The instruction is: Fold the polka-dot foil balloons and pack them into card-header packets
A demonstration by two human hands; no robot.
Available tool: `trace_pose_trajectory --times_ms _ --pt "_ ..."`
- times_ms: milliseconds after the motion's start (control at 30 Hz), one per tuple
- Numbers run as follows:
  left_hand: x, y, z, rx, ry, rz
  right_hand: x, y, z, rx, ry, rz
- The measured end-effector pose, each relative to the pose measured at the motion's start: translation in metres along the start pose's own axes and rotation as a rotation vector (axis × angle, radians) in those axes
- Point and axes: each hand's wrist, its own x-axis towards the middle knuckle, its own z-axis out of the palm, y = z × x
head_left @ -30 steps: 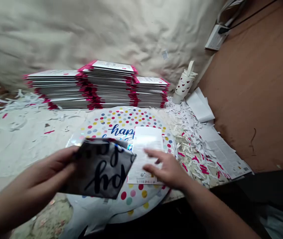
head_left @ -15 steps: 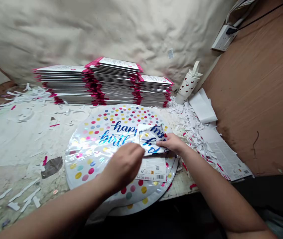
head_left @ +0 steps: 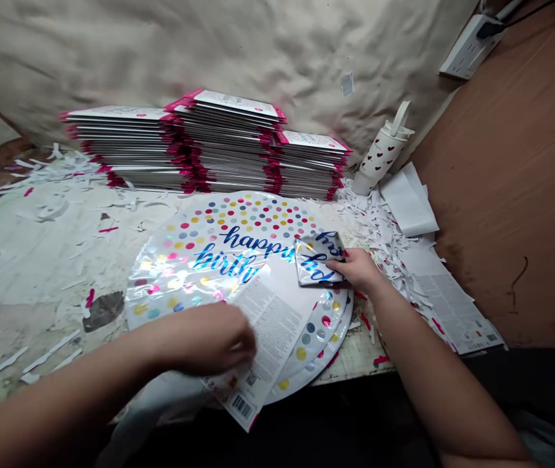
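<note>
A flat round foil balloon (head_left: 184,234) with coloured dots and blue "happy birth" lettering lies on the table before me. Over its right part, my right hand (head_left: 361,268) pinches a folded foil balloon (head_left: 312,265) by its right edge. My left hand (head_left: 212,339), somewhat blurred, is closed at the left edge of a white printed card sleeve (head_left: 275,325) with a barcode. The sleeve lies slanted across the round balloon, its lower corner past the table edge. The left fingertips are partly hidden.
Three stacks of pink-edged card packs (head_left: 229,149) stand at the back. To their right are a white tumbler with hearts (head_left: 379,159), paper shreds (head_left: 375,224) and another printed sleeve (head_left: 457,312). A power strip (head_left: 472,49) hangs on the right wall.
The printed sleeve has come out from beneath the folded balloon, moving down and left and turning with my left hand. The folded balloon in my right hand has shifted slightly right and up.
</note>
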Motion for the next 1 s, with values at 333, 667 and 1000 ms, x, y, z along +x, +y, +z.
trace_pose_trajectory --times_ms 333,667,1000 --pt "0.08 -0.01 0.032 0.259 0.373 0.014 -0.025 0.001 0.021 -0.126 0.1 -0.085" --pt "0.077 -0.012 0.024 0.227 0.464 0.02 -0.035 -0.013 0.025 -0.123 0.043 -0.182" --pt "0.069 -0.001 0.022 0.339 0.446 0.203 -0.006 -0.03 0.003 0.034 -0.523 0.241"
